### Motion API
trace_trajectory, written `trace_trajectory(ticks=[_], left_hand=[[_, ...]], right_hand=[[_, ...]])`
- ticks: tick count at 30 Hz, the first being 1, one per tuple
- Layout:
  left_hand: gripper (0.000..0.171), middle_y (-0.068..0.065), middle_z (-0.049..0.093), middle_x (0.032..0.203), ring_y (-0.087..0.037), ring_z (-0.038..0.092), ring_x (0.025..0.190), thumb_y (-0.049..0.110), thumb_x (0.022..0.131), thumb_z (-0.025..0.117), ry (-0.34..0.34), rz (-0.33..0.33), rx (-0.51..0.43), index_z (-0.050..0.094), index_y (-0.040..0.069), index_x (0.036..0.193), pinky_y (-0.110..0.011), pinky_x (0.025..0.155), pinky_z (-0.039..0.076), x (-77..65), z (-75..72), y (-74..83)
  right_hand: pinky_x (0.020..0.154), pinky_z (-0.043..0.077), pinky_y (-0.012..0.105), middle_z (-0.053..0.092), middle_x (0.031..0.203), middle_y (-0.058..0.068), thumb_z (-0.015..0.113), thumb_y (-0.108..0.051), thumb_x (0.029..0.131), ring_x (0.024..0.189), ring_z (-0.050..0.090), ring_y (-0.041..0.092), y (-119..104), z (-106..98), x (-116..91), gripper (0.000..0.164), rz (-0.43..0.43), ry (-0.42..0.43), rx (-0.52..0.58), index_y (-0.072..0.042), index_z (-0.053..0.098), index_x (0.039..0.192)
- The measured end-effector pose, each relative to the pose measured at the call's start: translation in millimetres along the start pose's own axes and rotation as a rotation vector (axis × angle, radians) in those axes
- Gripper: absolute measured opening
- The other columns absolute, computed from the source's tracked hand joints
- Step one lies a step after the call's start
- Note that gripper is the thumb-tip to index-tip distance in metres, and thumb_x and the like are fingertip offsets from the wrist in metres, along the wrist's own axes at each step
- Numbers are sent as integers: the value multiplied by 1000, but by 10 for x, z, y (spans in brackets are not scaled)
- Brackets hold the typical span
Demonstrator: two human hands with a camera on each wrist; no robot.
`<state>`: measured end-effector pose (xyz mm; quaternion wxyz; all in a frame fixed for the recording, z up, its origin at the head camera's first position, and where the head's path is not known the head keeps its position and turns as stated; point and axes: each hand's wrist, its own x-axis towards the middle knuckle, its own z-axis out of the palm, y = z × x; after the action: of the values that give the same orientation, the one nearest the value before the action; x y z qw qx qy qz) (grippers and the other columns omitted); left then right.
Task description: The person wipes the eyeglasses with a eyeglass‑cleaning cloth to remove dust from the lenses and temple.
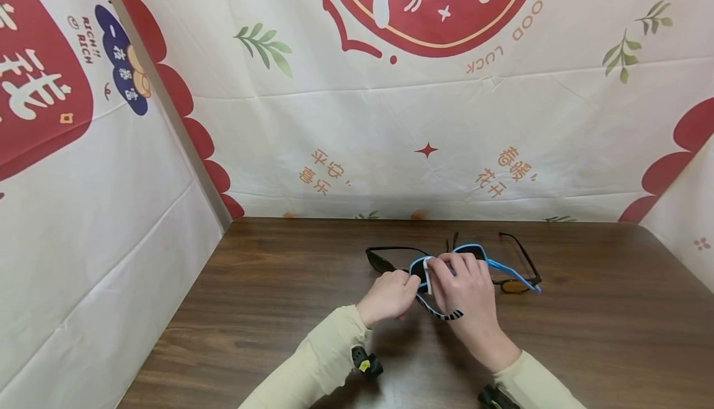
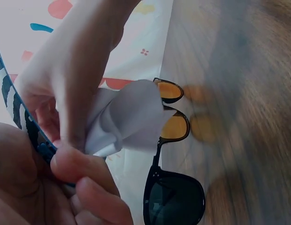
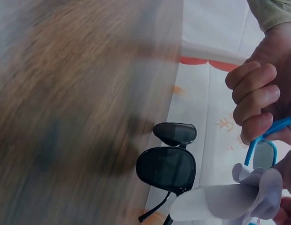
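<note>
Blue-framed sunglasses [image 1: 513,271] with dark lenses and a zebra-striped temple [image 2: 16,101] are held up above the table. My left hand [image 1: 388,297] pinches their frame near the hinge of the striped temple. With bent fingers, my right hand [image 1: 465,288] holds a white cloth [image 2: 129,117] against one lens, and its loose part hangs below the hands in the wrist views. In the right wrist view, the left hand's curled fingers [image 3: 256,93] show beside the blue rim [image 3: 265,152]. The right fingertips are partly hidden by the cloth.
Behind the hands, black sunglasses [image 3: 166,168] stand on the brown wooden table [image 1: 268,297]. To their right are black-framed glasses with amber lenses [image 1: 514,286]. A printed white cloth backdrop [image 1: 379,124] rises at the table's back edge, with more at both sides.
</note>
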<state>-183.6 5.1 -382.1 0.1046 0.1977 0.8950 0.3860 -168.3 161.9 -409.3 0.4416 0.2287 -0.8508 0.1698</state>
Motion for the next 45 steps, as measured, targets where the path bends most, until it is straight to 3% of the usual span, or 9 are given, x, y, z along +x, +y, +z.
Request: trace_trajectory(ticks=[4,9,13,18,22,27,33,39,45], left_hand=[[43,2,46,38,-12,52,41,18,96,35,-3,7,16,55,9,59,-23,52,40,7,29,10],[46,2,46,38,-12,51,38,19,98,35,-1,-2,14,57,4,61,-24,49,39,22,41,0],[47,2,46,38,-11,50,36,20,99,35,14,-1,14,56,6,59,-24,49,39,33,43,-16],[48,2,46,38,-11,51,37,21,99,34,14,-5,-3,58,4,61,-24,51,41,31,31,-46],[44,2,47,39,-11,51,36,20,97,35,15,-23,-11,59,2,65,-23,53,42,28,31,-60],[41,2,46,39,-12,51,37,18,95,36,9,-44,-18,60,1,67,-24,50,40,15,19,-36],[41,1,47,41,-11,52,36,18,96,37,-8,-27,0,56,6,62,-24,49,40,2,34,9],[42,1,48,39,-9,51,35,18,95,37,10,-14,29,54,9,59,-24,50,40,11,78,-14],[45,2,46,39,-8,50,33,19,97,37,17,-6,12,55,7,58,-24,48,39,5,90,-37]], right_hand=[[68,43,48,64,87,14,60,-16,90,80,56,35,-9,16,6,16,1,-13,1,-3,67,95],[68,44,47,63,89,12,58,-15,90,80,58,32,-16,29,28,15,-43,-32,83,-4,67,95],[69,42,48,64,89,9,67,-4,81,83,58,32,-39,40,31,11,-92,-22,147,-6,68,92],[76,39,52,64,89,6,76,-3,73,91,55,33,-49,13,-9,22,-89,-101,134,-9,68,93],[75,38,51,63,90,9,73,-6,74,93,53,36,-15,-15,-55,18,-69,-132,57,-9,67,91],[71,39,49,64,91,15,64,-13,83,89,53,37,19,-26,-82,11,-51,-89,-40,-5,66,91],[71,42,49,66,90,16,51,-22,96,85,56,36,25,-7,-50,26,-29,-26,-47,-2,67,95],[75,39,52,66,87,14,53,-21,94,84,59,34,-4,17,-12,23,-27,-8,-3,-3,68,93],[77,35,54,67,85,9,65,-12,83,82,61,31,-49,28,0,9,-34,-12,104,-6,69,89]])
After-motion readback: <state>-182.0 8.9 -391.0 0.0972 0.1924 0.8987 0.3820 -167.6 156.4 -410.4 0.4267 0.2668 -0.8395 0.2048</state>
